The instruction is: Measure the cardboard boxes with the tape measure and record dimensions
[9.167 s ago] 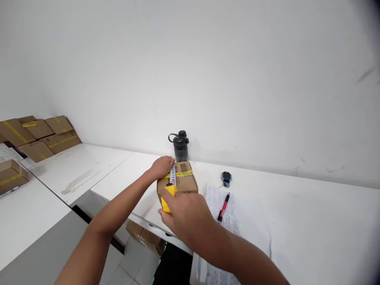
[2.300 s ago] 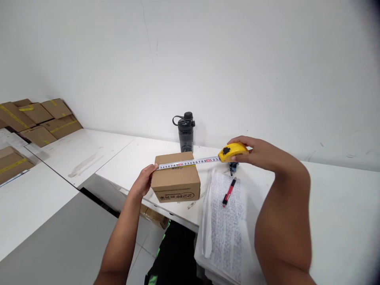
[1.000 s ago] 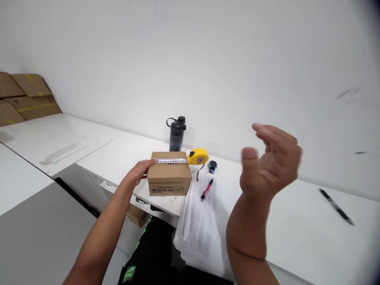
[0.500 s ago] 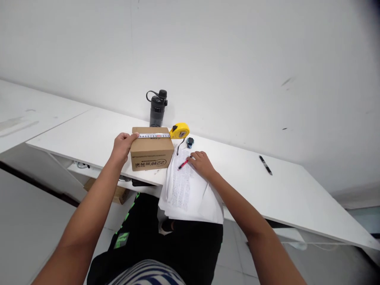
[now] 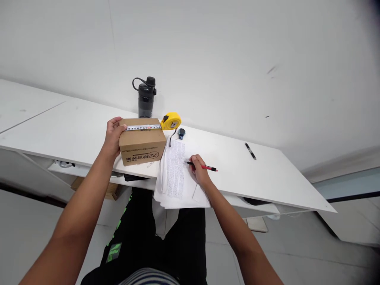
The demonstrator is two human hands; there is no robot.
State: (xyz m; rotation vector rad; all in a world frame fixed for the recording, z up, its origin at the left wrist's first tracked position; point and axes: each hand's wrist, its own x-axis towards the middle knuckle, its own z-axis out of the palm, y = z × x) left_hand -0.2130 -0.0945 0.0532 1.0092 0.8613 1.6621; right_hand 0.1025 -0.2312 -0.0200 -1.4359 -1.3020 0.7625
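Observation:
My left hand (image 5: 113,136) grips the left side of a cardboard box (image 5: 144,146), its thumb on the end of a tape measure's blade. That blade lies across the box top, and the yellow tape measure (image 5: 171,121) case rests against the box's far right edge. In my right hand (image 5: 198,169) is a red and black pen (image 5: 209,168), its dark tip pointing left at the paper. Beneath that hand lies a stack of paper sheets (image 5: 175,178), the top one covered with handwriting, overhanging the table's front edge.
Behind the box a dark shaker bottle (image 5: 146,99) stands near the wall. A watch (image 5: 181,133) lies right of the tape measure. Farther right rests a black marker pen (image 5: 250,151) on the white table (image 5: 225,158). Another cardboard box (image 5: 111,191) sits below the tabletop.
My right hand has taken up the red pen that lay on the paper and holds it in a writing grip. My left hand stays at the box with the tape. The camera view has shifted.

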